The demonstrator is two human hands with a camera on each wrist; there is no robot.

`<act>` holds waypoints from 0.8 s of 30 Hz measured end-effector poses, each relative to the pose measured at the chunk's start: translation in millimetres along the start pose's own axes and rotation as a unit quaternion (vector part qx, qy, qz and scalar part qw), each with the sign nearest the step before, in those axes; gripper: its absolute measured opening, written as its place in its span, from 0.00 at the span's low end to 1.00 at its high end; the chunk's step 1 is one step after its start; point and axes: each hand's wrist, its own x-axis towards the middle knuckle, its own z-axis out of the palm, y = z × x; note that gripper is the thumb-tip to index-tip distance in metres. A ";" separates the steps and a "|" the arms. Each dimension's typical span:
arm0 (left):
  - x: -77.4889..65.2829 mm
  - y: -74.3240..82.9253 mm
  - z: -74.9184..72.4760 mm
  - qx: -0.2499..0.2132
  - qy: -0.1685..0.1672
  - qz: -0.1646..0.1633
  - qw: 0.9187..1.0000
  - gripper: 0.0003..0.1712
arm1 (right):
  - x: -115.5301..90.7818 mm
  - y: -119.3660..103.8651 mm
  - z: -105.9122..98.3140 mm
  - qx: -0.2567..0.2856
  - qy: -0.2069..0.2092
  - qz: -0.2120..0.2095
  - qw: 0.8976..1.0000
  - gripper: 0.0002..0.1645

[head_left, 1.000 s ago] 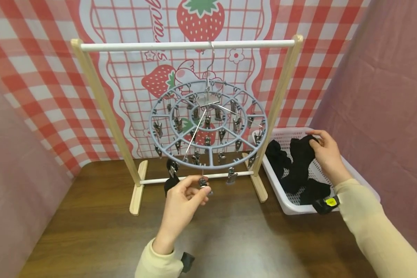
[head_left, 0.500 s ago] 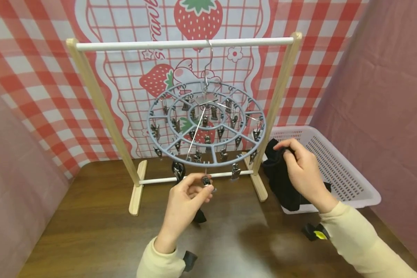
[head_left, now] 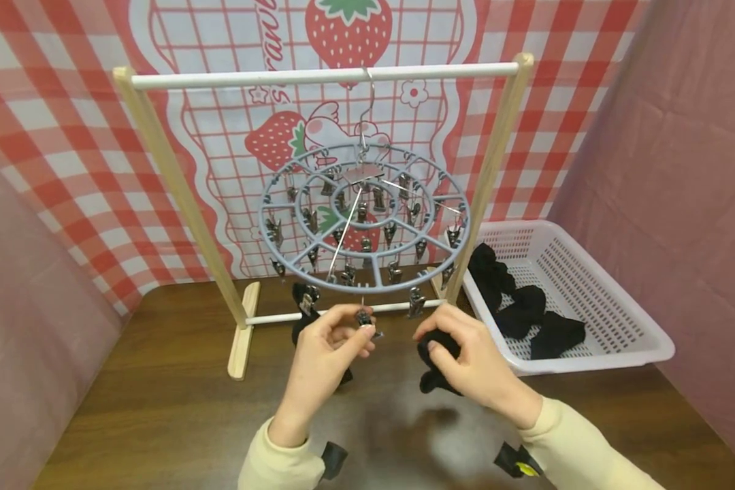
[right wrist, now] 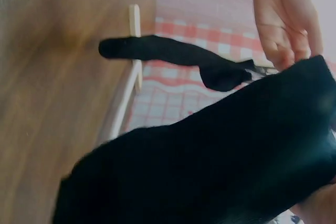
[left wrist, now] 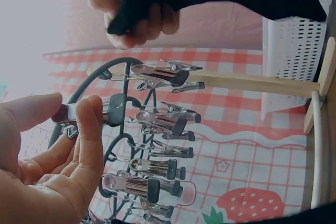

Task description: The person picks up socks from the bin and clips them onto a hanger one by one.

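My left hand (head_left: 324,361) pinches a metal clip (left wrist: 113,110) hanging from the front rim of a round grey clip hanger (head_left: 376,262). In my right hand (head_left: 474,357) is a black sock (right wrist: 210,150), gripped near one end while the rest dangles; it is just right of the left hand. Another black sock (right wrist: 157,50) hangs from a clip left of my left hand, partly hidden behind it in the head view. Several metal clips (head_left: 415,303) hang around the hanger's rings with nothing in them.
A wooden stand with a white top bar (head_left: 251,78) carries the hanger. To its right, a white perforated basket (head_left: 588,292) holds several black socks (head_left: 520,309). A checked strawberry cloth (head_left: 220,170) hangs behind; the brown table (head_left: 177,415) lies underneath.
My right hand has lifted a black sock out of the basket and carried it left toward the hanger. The left hand keeps its pinch on the clip, while the hanging sock sways a little.
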 end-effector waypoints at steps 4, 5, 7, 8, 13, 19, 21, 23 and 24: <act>-0.2 0.7 -1.3 -0.007 -0.002 -0.009 1.000 0.13 | -2.1 0.3 11.7 0.005 -0.003 -0.009 1.000 0.13; -0.6 0.8 -1.6 -0.007 -0.003 -0.011 1.000 0.13 | -2.7 0.2 14.0 0.011 -0.005 0.000 1.000 0.12; -0.8 0.4 -2.2 -0.010 -0.007 -0.011 1.000 0.13 | -3.6 -0.5 18.0 0.032 -0.010 0.030 0.999 0.11; -0.6 0.1 -2.5 -0.010 -0.009 -0.009 1.000 0.13 | -4.0 -1.1 19.6 0.045 -0.010 0.046 0.998 0.10; -0.6 -1.2 -3.6 -0.011 -0.006 -0.006 1.000 0.13 | -6.7 -2.2 27.7 0.079 0.006 0.069 0.995 0.14; -0.8 -2.4 -3.9 -0.022 0.021 0.002 1.000 0.12 | -9.3 -3.9 35.9 0.053 0.025 0.054 0.997 0.13; -1.1 -3.1 -3.3 -0.021 0.042 0.018 0.999 0.11 | -9.0 -4.9 37.7 0.047 0.039 0.068 0.996 0.11; -0.9 -4.0 -2.4 -0.015 0.065 0.046 0.997 0.11 | -8.1 -5.4 39.7 0.048 0.055 0.084 0.994 0.10; -0.5 -4.7 -1.7 -0.013 0.077 0.061 0.995 0.11 | -7.4 -5.5 40.8 0.050 0.062 0.087 0.993 0.10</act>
